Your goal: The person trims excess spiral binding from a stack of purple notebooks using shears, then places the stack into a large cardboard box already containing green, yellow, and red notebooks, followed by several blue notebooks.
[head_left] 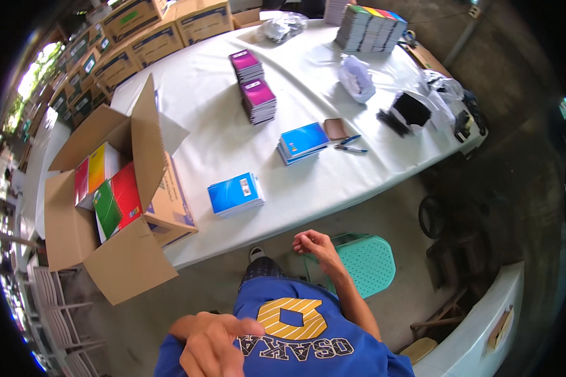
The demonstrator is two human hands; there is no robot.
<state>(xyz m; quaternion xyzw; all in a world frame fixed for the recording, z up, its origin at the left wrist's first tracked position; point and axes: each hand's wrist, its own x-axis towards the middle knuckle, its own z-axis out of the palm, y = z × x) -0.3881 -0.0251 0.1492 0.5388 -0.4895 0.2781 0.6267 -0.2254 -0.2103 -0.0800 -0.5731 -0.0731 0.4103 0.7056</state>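
My left hand (215, 342) is raised close in front of my blue shirt at the lower edge, one finger stretched to the right and the others loosely bent. It appears to hold nothing. My right hand (314, 244) hovers off the table's front edge, beside a green stool, its fingers curled together with nothing visible in them. Nearest on the white-covered table (233, 235) lies a short stack of blue notebooks (234, 194). Another blue stack (303, 141) sits farther back to the right. Behind them stand two taller stacks of purple notebooks (258, 94). Neither hand touches any stack.
An open cardboard box (160, 207) at left holds red, green and yellow notebooks (116, 201). Pens (351, 149), a brown wallet-like item (335, 129) and plastic bags (356, 78) lie at right. The green stool (366, 265) stands before the table. Closed cartons (157, 44) are piled behind.
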